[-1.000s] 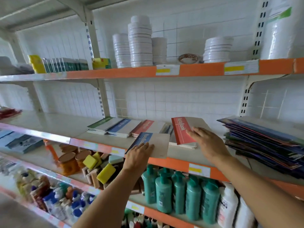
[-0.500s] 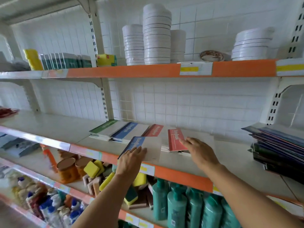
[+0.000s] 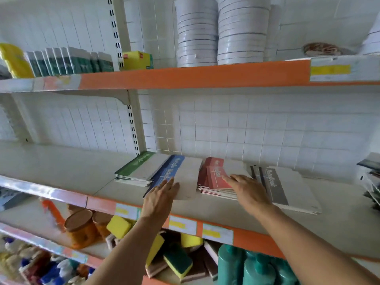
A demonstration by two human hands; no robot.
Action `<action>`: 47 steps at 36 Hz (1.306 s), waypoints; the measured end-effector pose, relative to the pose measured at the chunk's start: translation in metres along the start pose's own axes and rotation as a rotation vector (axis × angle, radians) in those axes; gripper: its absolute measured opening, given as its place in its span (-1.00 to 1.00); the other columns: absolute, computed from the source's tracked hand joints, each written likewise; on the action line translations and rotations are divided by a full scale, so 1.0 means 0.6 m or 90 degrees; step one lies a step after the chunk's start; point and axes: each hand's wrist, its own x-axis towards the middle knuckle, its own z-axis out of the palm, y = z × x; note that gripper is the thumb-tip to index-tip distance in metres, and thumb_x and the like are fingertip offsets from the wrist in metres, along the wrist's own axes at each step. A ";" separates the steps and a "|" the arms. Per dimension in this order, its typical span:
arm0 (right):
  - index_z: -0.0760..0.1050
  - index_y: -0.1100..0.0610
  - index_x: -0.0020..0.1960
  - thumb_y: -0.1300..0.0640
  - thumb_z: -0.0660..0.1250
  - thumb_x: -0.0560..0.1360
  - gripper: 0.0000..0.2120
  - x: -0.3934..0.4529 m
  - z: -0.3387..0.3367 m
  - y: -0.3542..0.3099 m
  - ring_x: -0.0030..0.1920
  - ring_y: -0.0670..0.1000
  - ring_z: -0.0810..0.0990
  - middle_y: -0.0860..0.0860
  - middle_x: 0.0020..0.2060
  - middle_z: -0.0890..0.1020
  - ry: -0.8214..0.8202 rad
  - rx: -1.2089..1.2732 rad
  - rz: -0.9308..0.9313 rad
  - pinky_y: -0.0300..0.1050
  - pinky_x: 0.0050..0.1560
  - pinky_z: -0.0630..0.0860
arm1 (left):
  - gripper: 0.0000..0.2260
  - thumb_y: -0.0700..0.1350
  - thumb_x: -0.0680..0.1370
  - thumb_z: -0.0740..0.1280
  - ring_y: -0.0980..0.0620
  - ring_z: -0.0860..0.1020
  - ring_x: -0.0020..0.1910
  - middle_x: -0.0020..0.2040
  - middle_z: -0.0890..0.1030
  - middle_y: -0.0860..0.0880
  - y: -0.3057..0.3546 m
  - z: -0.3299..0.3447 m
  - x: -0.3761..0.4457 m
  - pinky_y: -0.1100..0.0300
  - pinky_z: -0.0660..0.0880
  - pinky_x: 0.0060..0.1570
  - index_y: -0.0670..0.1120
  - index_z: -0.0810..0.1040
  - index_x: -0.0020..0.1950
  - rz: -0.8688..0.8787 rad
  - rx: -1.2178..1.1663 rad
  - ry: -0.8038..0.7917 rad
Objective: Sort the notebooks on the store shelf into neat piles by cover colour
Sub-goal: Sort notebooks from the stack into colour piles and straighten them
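Observation:
Four notebook piles lie side by side on the middle shelf [image 3: 216, 210]: green [image 3: 141, 168], blue [image 3: 181, 175], red [image 3: 216, 177] and grey [image 3: 287, 188]. My left hand [image 3: 162, 196] lies flat with straight fingers on the top blue notebook, which sits askew over its pile near the shelf's front edge. My right hand [image 3: 248, 188] rests with spread fingers on the top red notebook, between the red and grey piles. The red pile's lower notebooks are fanned unevenly.
Stacks of white plates [image 3: 222, 31] and boxes [image 3: 137, 59] stand on the upper shelf. Sponges [image 3: 176, 262], jars [image 3: 80, 227] and teal bottles [image 3: 250, 268] fill the lower shelf. A dark stack of folders [image 3: 372, 182] sits at the far right. A shelf upright [image 3: 131, 124] rises behind the green pile.
The red notebook went from my raised right hand down onto the red pile. My left hand slid the blue notebook back onto the blue pile. The camera moved closer.

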 end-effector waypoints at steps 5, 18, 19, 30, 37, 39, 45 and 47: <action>0.09 -0.06 0.54 0.37 0.07 0.52 -0.34 0.035 0.032 -0.029 0.37 0.04 0.36 -0.02 0.42 0.34 -0.040 0.000 0.052 -0.09 0.27 0.41 | -0.54 -0.20 0.31 0.04 0.05 0.69 -0.17 -0.12 0.70 0.05 -0.067 0.039 0.034 0.27 0.55 -0.38 0.00 0.72 -0.12 0.106 0.030 -0.011; 0.17 -0.01 0.50 -0.17 0.10 0.60 -0.48 0.065 0.058 -0.036 0.39 0.02 0.33 -0.02 0.42 0.31 -0.105 0.017 0.077 -0.07 0.25 0.42 | -0.56 -0.21 0.34 0.10 -0.01 0.68 -0.07 -0.01 0.69 0.02 -0.111 0.110 0.080 0.19 0.59 -0.23 -0.03 0.66 0.08 0.174 -0.025 -0.056; 0.18 -0.01 0.49 -0.17 0.10 0.60 -0.49 0.067 0.060 -0.036 0.37 0.01 0.35 -0.02 0.41 0.33 -0.103 0.013 0.078 -0.07 0.22 0.43 | -0.61 -0.21 0.37 0.19 -0.06 0.67 -0.03 0.02 0.67 -0.02 -0.113 0.116 0.083 0.13 0.60 -0.18 -0.06 0.64 0.12 0.173 -0.043 -0.046; 0.25 0.01 0.46 -0.20 0.14 0.58 -0.48 0.096 0.070 -0.025 0.34 -0.02 0.37 -0.04 0.36 0.37 -0.097 0.014 0.085 -0.10 0.22 0.44 | 0.18 0.49 0.08 -0.64 -0.05 0.08 0.53 0.55 0.12 -0.02 -0.103 0.117 0.120 0.06 0.07 0.46 0.06 0.08 0.55 0.155 -0.062 -0.223; 0.23 0.02 0.47 -0.19 0.12 0.59 -0.47 0.104 0.076 -0.024 0.36 0.00 0.34 -0.03 0.40 0.34 -0.095 -0.014 0.090 -0.08 0.29 0.37 | 0.14 0.46 0.17 -0.64 -0.08 0.22 0.48 0.49 0.26 -0.06 -0.102 0.125 0.139 0.02 0.20 0.42 0.01 0.20 0.50 0.165 -0.083 -0.187; 0.21 0.03 0.48 -0.20 0.11 0.59 -0.46 0.103 0.073 -0.026 0.36 0.01 0.34 -0.02 0.40 0.34 -0.091 -0.019 0.092 -0.06 0.31 0.35 | 0.05 0.48 0.31 -0.52 -0.13 0.36 0.40 0.41 0.40 -0.09 -0.099 0.127 0.140 -0.03 0.32 0.34 -0.03 0.35 0.43 0.155 -0.108 -0.158; 0.16 0.03 0.51 -0.22 0.07 0.59 -0.43 0.091 0.068 -0.032 0.40 0.02 0.33 -0.01 0.45 0.30 -0.062 -0.009 0.134 -0.03 0.37 0.33 | 0.08 0.48 0.21 -0.57 0.00 0.18 0.49 0.50 0.26 0.03 -0.077 0.118 0.132 0.11 0.11 0.44 0.05 0.18 0.52 0.135 -0.116 -0.164; 0.17 0.04 0.50 -0.22 0.06 0.59 -0.43 0.084 0.068 -0.033 0.38 0.03 0.36 -0.01 0.43 0.32 -0.050 -0.008 0.149 -0.04 0.34 0.35 | -0.16 0.46 0.42 -0.34 0.01 0.16 0.50 0.52 0.24 0.02 -0.064 0.111 0.130 0.12 0.09 0.44 0.05 0.16 0.53 0.135 -0.133 -0.167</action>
